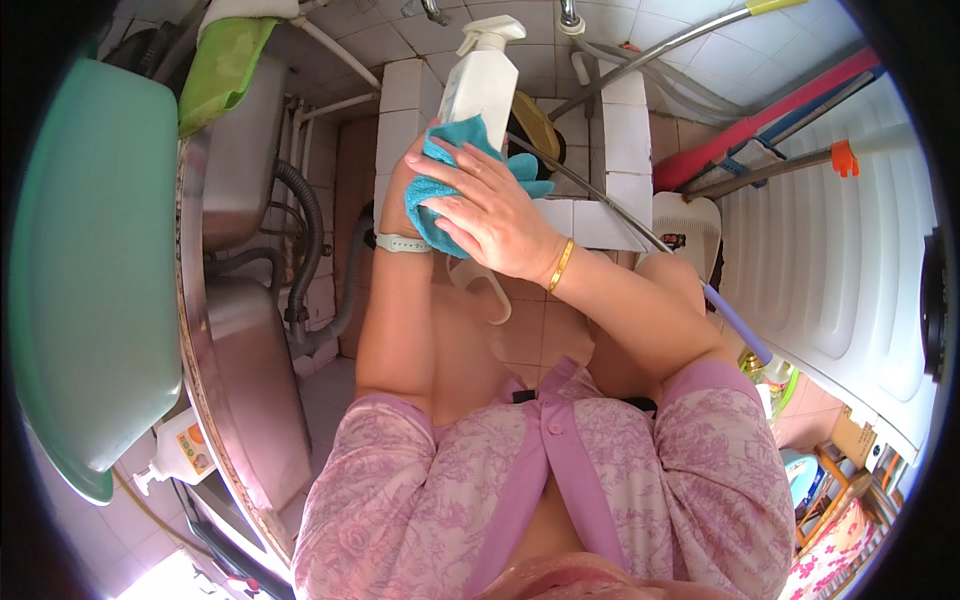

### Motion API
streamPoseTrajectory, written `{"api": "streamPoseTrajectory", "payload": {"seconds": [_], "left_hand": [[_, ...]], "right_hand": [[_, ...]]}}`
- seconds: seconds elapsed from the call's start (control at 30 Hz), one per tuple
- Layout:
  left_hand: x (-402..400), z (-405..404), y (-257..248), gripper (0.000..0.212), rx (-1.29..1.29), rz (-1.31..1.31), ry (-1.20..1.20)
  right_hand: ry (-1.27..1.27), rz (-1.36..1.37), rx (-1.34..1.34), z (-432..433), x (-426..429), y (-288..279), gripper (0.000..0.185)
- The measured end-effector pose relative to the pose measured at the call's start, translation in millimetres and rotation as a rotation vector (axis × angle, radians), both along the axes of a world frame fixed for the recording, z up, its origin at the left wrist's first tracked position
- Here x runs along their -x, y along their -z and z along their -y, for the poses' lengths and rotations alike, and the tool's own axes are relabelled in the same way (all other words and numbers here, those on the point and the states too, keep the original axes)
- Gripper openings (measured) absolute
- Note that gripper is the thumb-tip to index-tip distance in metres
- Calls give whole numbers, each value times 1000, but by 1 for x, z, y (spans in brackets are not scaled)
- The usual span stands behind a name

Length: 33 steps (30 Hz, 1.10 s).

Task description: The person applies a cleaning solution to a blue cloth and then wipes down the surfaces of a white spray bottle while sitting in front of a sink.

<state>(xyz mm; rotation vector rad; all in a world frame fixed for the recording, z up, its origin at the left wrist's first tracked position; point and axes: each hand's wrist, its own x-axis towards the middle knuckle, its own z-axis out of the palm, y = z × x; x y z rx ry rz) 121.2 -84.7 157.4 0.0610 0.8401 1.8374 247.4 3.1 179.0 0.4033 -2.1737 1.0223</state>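
A white plastic bottle with a trigger-like pump head (480, 86) stands out beyond my hands, tilted a little. My left hand (401, 180) is around the bottle's lower part, mostly hidden behind the cloth; a pale watch strap is on that wrist. My right hand (487, 210) presses a turquoise cloth (439, 191) against the bottle, fingers spread over it. A gold bracelet circles the right wrist. The bottle's base is hidden by cloth and hand.
At the left are steel sink basins (251, 382), a green basin (97, 270) and a green cloth (225, 71). A white-tiled ledge (611, 225) lies beyond my hands. Long handles, one red (750, 127), lean at the right beside a white ribbed panel (817, 255).
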Motion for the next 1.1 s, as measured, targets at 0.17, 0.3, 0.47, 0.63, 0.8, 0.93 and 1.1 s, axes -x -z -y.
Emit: {"api": "streamPoseTrajectory", "payload": {"seconds": [0.17, 0.3, 0.47, 0.63, 0.8, 0.93, 1.1], "left_hand": [[-7, 13, 6, 39, -205, -83, 18], [-30, -6, -9, 37, -118, -26, 11], [-13, -2, -2, 41, -84, -18, -108], [-16, -9, -5, 46, -117, -60, -190], [-15, -13, -6, 47, -227, 8, -222], [-16, -14, -5, 50, -255, -49, -242], [-27, -24, -9, 52, -98, -69, -250]], "right_hand": [[169, -62, 26, -38, 26, -6, 19], [358, -79, 104, -88, 42, -11, 23], [232, -36, 120, -29, 22, 9, 29], [133, 22, 184, -26, 19, 8, 28], [-2, 254, 790, -39, 25, 15, 53], [-177, 372, 926, -48, 9, -5, 63], [-13, 357, 730, -45, 9, -3, 65]]}}
